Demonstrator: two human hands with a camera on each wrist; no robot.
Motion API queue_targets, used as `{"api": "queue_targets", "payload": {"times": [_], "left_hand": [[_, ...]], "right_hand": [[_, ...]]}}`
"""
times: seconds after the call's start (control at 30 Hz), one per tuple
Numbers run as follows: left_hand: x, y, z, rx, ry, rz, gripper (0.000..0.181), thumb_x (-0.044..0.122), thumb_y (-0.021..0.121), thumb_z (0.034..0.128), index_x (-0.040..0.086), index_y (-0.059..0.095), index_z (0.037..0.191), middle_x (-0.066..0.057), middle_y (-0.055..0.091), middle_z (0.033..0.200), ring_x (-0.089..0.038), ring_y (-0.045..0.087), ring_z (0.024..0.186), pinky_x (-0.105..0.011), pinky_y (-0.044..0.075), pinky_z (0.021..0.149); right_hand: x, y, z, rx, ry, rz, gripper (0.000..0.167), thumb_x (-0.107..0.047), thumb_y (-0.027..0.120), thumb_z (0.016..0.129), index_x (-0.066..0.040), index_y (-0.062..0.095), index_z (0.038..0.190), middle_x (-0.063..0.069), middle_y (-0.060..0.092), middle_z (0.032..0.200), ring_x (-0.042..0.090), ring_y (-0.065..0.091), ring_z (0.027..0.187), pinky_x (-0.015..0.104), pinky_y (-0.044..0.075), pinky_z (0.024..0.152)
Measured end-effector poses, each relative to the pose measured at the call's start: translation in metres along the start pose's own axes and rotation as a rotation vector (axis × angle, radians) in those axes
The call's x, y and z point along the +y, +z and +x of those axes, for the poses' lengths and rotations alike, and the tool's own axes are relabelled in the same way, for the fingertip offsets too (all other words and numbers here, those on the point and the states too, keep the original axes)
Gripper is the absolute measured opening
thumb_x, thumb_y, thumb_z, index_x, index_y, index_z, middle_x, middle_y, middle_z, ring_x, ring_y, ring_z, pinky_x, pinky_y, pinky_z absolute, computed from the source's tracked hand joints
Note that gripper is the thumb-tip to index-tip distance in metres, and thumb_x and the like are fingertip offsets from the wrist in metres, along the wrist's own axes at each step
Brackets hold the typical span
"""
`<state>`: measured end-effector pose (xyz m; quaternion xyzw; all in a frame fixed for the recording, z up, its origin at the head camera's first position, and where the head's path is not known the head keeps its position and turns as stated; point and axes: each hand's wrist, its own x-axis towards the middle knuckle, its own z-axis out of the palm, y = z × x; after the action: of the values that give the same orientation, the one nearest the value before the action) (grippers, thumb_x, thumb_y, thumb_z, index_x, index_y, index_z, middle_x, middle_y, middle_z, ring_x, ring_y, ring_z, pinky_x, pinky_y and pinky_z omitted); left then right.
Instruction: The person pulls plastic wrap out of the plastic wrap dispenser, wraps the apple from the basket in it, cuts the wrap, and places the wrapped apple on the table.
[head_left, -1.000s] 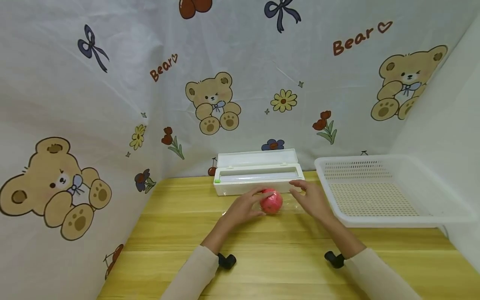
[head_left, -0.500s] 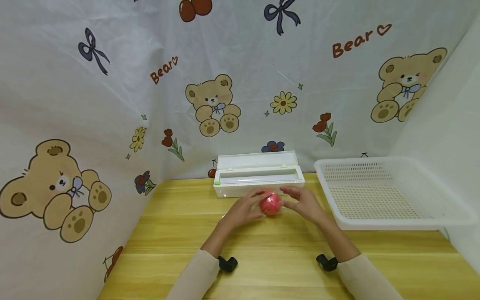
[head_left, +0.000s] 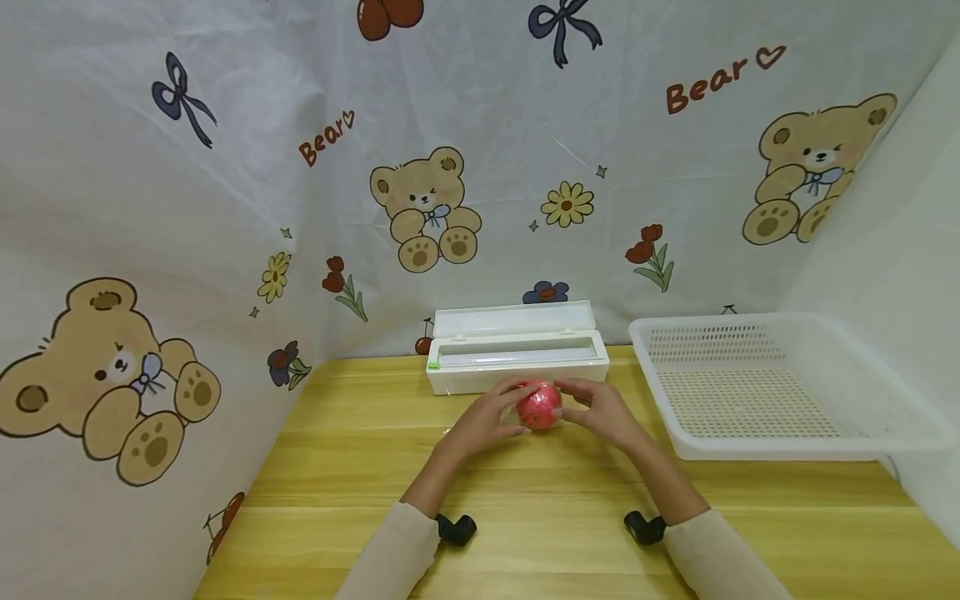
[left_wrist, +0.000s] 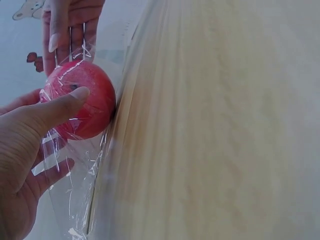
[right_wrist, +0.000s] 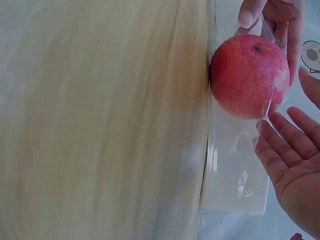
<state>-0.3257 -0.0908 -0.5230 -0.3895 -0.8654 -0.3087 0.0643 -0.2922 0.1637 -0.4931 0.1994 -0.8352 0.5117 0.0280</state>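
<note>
A red apple (head_left: pixel 539 406) sits on a sheet of clear plastic wrap (left_wrist: pixel 75 190), with part of the film drawn up against its sides. My left hand (head_left: pixel 480 421) cups it from the left, its index finger over the top and its thumb on the near side. From the right, my right hand (head_left: pixel 602 412) reaches to the apple; its fingers look fairly straight in the right wrist view, with tips at the film. Behind the apple stands a long white wrap dispenser box (head_left: pixel 517 382), lid raised, a roll inside. Whether the left thumb presses firmly is unclear.
A white perforated plastic basket (head_left: pixel 787 446) stands at the right of the wooden table (head_left: pixel 540 533). A bear-printed cloth (head_left: pixel 487 100) hangs along the back and left. Both wrists carry small black cameras, one of them (head_left: pixel 645 528) on the right wrist.
My right hand has moved left from beside the dispenser box to the apple's right side. The apple has shifted slightly left. My left hand keeps nearly the same place.
</note>
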Motion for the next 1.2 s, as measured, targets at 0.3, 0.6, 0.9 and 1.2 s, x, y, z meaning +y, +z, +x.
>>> {"api": "queue_targets", "payload": {"times": [0.3,0.6,0.9,1.2], "left_hand": [[-0.002,0.003,0.0,0.004,0.013,-0.024,0.084,0.022,0.086,0.0827,0.027,0.044,0.155,0.0,0.044,0.154,-0.018,0.047,0.138,-0.036,0.045,0.11],[-0.004,0.004,0.001,-0.007,-0.003,-0.086,0.088,0.017,0.087,0.0814,0.028,0.042,0.156,-0.002,0.043,0.155,-0.019,0.046,0.139,-0.037,0.045,0.11],[-0.008,0.007,0.003,0.023,-0.025,-0.121,0.085,0.016,0.086,0.0811,0.026,0.045,0.154,-0.004,0.048,0.15,-0.022,0.049,0.136,-0.035,0.048,0.107],[-0.007,0.009,0.004,0.103,-0.045,-0.17,0.073,0.007,0.084,0.0822,0.026,0.056,0.147,-0.004,0.057,0.137,-0.021,0.056,0.127,-0.032,0.052,0.101]], "right_hand": [[0.004,0.002,0.003,-0.035,0.021,0.007,0.053,-0.013,0.08,0.089,0.004,0.061,0.135,0.022,0.062,0.137,0.045,0.058,0.125,0.058,0.048,0.103],[0.007,0.003,0.006,-0.09,0.02,0.034,0.058,-0.011,0.08,0.088,0.005,0.057,0.139,0.023,0.058,0.14,0.045,0.057,0.126,0.058,0.047,0.103],[0.014,0.006,0.01,-0.106,0.016,0.085,0.059,-0.006,0.078,0.089,0.004,0.054,0.142,0.024,0.056,0.142,0.047,0.056,0.127,0.055,0.05,0.102],[0.014,0.011,0.008,-0.06,0.039,0.066,0.062,-0.006,0.082,0.085,0.001,0.055,0.141,0.023,0.059,0.139,0.045,0.06,0.121,0.053,0.054,0.097]]}}
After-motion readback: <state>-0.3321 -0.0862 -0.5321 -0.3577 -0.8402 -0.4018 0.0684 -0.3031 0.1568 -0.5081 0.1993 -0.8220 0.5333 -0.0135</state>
